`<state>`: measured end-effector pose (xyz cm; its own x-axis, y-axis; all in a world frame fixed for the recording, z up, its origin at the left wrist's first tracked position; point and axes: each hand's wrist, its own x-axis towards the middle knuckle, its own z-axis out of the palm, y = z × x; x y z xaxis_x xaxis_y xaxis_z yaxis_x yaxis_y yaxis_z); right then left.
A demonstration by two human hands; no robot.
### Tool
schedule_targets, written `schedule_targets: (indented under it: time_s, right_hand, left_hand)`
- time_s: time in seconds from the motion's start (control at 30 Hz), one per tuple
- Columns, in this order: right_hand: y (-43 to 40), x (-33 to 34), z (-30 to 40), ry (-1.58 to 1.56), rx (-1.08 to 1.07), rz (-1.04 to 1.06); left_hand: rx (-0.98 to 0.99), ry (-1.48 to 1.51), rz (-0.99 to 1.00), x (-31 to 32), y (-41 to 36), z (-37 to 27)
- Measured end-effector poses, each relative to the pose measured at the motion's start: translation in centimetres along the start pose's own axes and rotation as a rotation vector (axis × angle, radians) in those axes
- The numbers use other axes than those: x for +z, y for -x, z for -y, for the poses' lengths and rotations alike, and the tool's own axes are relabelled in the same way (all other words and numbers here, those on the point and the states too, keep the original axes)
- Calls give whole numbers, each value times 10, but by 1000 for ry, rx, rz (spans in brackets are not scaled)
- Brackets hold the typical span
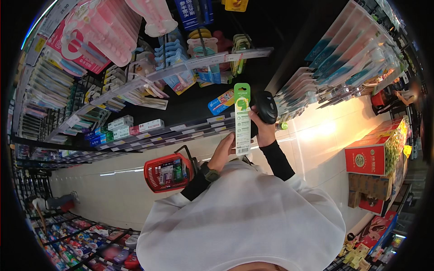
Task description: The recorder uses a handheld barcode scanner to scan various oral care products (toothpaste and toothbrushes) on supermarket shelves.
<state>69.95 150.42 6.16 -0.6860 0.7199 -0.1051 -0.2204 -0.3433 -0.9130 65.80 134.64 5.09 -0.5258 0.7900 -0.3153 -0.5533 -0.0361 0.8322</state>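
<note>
My left hand (222, 151), with a watch at the wrist, grips the lower left edge of a green and white packaged toothbrush (242, 122). The package is upright in the picture, its barcode end nearest me. My right hand (263, 128) holds a black handheld barcode scanner (268, 107), its head just right of the package; the handle is mostly hidden. My right fingertips lie close to the package edge, and whether they touch it I cannot tell. Behind the package, a blue and yellow pack (221, 102) lies on the dark shelf.
A red shopping basket (149, 172) with boxes stands on the floor to the left. Hanging toothbrush packs (176, 67) and toothpaste boxes (151, 125) fill the shelving ahead. More packs (339, 57) hang at the right, near red cartons (364, 161). Two other people are far off, left and right.
</note>
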Motion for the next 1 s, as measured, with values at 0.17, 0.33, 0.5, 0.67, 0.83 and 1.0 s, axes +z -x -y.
schedule_targets:
  time_s: [0.17,0.33,0.5,0.67,0.83,1.0]
  right_hand:
    - [-2,0,-4,16,-8,54]
    - [0,7,-1,-76,49,83]
    - [-9,3,-15,-175,49,14]
    - [-5,8,-3,-141,-14,56]
    - [-5,4,-9,92,-54,120]
    - [-4,8,-8,19,-35,55]
  left_hand:
    - [-166,358,336,3,3,-4]
    - [-181,587,470,-11,-2,19]
    - [-70,478,402,-11,2,15]
    - [67,-139,67,-5,6,-2]
    - [107,-107,37,-7,9,3]
    - [153,-128,25,-11,7,14]
